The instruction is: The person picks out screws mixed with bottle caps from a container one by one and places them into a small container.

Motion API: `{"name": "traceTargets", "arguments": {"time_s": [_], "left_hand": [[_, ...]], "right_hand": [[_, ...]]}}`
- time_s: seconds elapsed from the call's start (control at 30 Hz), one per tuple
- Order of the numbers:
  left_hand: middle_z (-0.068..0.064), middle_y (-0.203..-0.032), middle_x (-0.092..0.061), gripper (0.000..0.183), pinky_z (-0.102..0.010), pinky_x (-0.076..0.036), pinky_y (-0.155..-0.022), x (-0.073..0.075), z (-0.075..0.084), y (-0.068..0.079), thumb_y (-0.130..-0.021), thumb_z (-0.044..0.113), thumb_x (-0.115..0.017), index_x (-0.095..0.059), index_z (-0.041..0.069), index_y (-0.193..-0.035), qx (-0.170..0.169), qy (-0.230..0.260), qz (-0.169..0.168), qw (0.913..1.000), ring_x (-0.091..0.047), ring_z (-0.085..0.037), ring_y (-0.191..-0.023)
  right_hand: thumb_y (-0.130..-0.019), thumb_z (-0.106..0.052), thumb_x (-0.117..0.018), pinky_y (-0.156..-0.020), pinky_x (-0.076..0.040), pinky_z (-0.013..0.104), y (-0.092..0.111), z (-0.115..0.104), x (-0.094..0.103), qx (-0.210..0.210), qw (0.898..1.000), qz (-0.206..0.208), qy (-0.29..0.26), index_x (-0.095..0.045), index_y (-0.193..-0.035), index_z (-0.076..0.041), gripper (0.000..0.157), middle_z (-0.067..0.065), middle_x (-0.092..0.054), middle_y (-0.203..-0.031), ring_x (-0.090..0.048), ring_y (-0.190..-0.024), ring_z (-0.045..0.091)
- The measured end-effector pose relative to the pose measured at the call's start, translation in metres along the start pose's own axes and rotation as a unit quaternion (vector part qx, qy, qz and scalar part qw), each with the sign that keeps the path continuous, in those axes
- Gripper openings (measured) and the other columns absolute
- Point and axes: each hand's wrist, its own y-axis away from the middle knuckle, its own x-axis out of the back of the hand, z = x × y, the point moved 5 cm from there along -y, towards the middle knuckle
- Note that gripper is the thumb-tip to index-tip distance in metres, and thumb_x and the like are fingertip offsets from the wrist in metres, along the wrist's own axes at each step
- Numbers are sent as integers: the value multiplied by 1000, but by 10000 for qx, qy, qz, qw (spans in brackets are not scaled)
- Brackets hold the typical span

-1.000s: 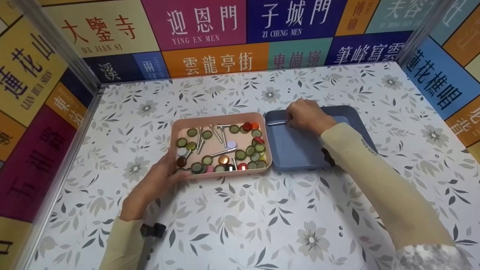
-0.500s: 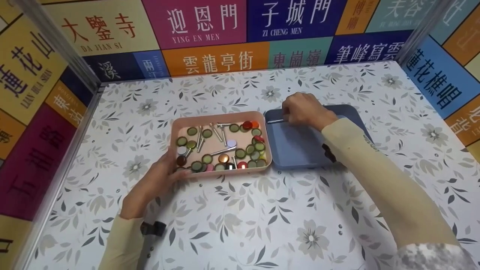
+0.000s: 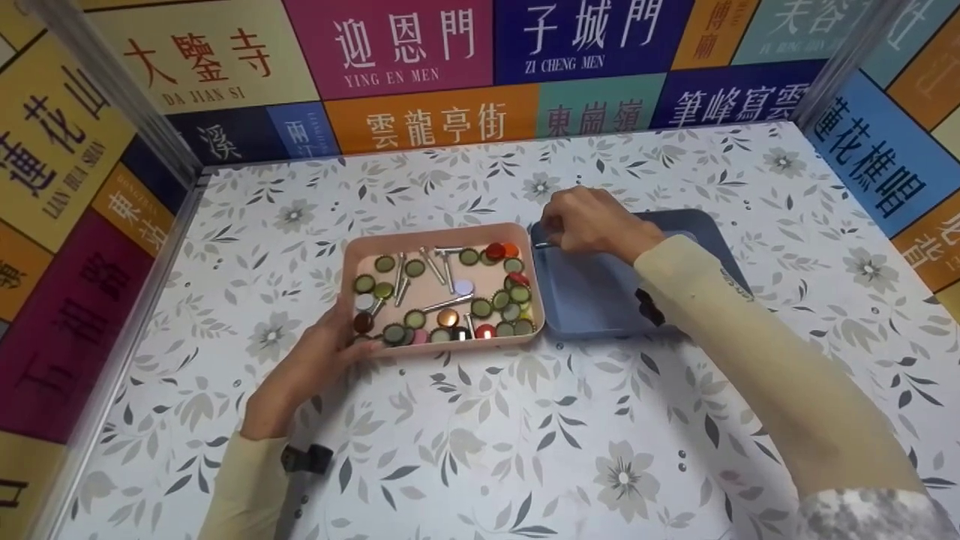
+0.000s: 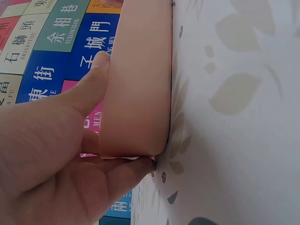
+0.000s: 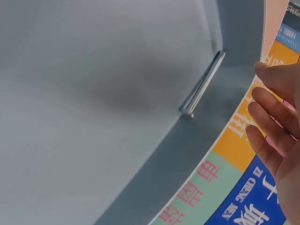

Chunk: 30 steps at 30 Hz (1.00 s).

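Observation:
My left hand (image 3: 319,345) grips the near left corner of a pink tray (image 3: 439,235), its thumb along one wall and its fingers round the corner. Crimped bottle caps (image 3: 481,306) and slim silver nail-like rods (image 3: 448,303) with heads lie scattered in that tray. Over the back left corner of a blue tray (image 3: 592,300) is my right hand (image 3: 592,221). The right wrist view shows its fingers (image 5: 269,117) loosely bent, holding nothing, beside the rim. One silver rod (image 5: 204,84) rests in that tray against the wall, apart from the fingers.
The two trays stand side by side, rims nearly touching, on a table with a floral cover (image 3: 480,442). Upright panels (image 3: 420,45) with coloured lettering close off the back and both sides. Each wrist wears a dark strap.
My right hand has shifted left along the back of the blue tray, toward the pink tray. My left hand and the pink tray have stayed in place.

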Motion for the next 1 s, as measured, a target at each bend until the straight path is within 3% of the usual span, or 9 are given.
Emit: {"name": "traceTargets", "arguments": {"time_s": [0.3, 0.53, 0.73, 1.0], "left_hand": [[-18, -168, -13, 99, -54, -20, -125, -1, 0, -1, -98, 32, -63, 13, 32, -160, 1, -5, -8, 10000, -23, -39, -153], [-22, -167, -14, 100, -55, -23, -124, 0, 2, 1, -98, 32, -64, 14, 29, -160, -117, -81, 36, 9999, -25, -41, -151], [-23, -167, -13, 100, -56, -25, -123, 1, 3, 1, -98, 32, -64, 13, 26, -161, -110, -126, 42, 9999, -28, -42, -150], [-24, -167, -13, 102, -55, -26, -123, 0, 3, 1, -97, 32, -64, 17, 36, -158, -169, -98, 43, 9998, -30, -43, -149]], "right_hand": [[-87, -13, -71, -78, -60, 43, -1, -34, -7, 512, 9985, 85, -196, -78, -104, -7, 20, 9, -72, -100, -68, -88, 25], [-85, -15, -74, -70, -59, 42, -2, -54, -18, 793, 9959, 250, -361, -78, -102, -8, 18, 7, -72, -98, -68, -81, 23], [-84, -10, -72, -78, -60, 43, -4, -64, -19, 1002, 9930, 231, -582, -78, -104, -6, 21, 10, -72, -100, -69, -90, 26], [-86, -12, -77, -84, -61, 40, -6, -80, -27, 1257, 9887, 21, -820, -76, -108, -1, 25, 14, -73, -103, -72, -94, 27]]}}
